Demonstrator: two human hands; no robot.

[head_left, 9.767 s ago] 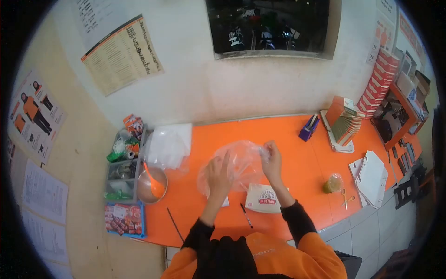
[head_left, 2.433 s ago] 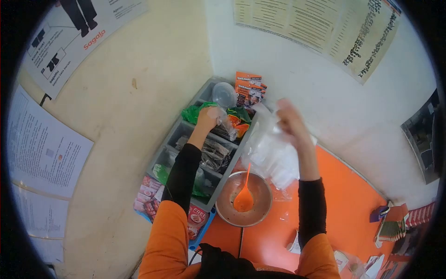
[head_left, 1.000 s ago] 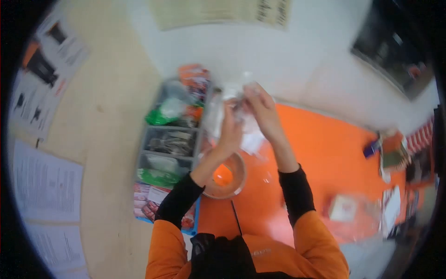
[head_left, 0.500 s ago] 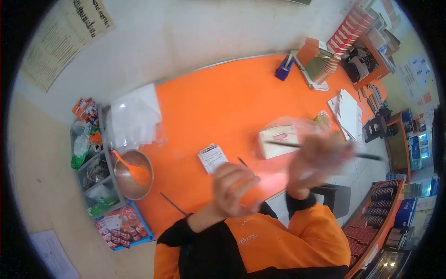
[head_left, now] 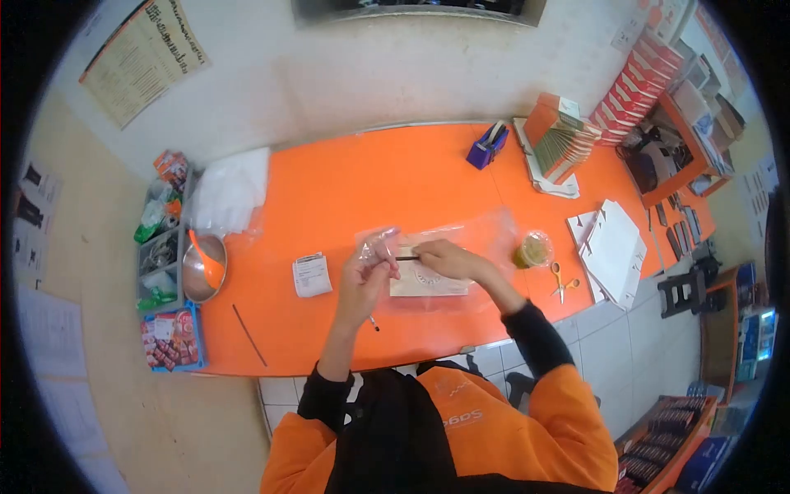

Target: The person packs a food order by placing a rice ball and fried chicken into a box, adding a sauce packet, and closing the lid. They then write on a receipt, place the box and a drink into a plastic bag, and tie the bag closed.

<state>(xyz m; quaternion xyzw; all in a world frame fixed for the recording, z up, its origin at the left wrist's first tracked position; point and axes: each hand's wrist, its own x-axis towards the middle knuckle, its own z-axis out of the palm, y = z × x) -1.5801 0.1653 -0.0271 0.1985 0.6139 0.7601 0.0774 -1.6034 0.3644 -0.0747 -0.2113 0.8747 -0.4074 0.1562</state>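
Note:
My left hand point(head_left: 362, 284) is closed on a piece of crinkled clear plastic point(head_left: 380, 245), held up over the table's front half. Between the two hands runs a thin dark stick point(head_left: 406, 258), gripped in the closed fingers of my right hand point(head_left: 447, 260); its left end reaches the fingers of my left hand. Beneath them lies a pale box with a round print point(head_left: 428, 285) inside a clear plastic bag point(head_left: 494, 239). A pen point(head_left: 374, 323) lies on the table beside my left wrist. Left of my hands sits a printed paper slip point(head_left: 312, 276).
Another dark stick point(head_left: 249, 335) lies on the orange table point(head_left: 370, 185). At left stand a metal bowl with an orange ladle point(head_left: 212, 270) and a sorting tray point(head_left: 160, 259). A lidded tub point(head_left: 535, 249), scissors point(head_left: 561, 282), cardboard sheets point(head_left: 613, 251) and a tape dispenser point(head_left: 487, 146) are rightward.
My right hand has moved left and down over the box, bringing the dark stick up to my left hand. My left hand now holds clear plastic in view. The camera view has shifted.

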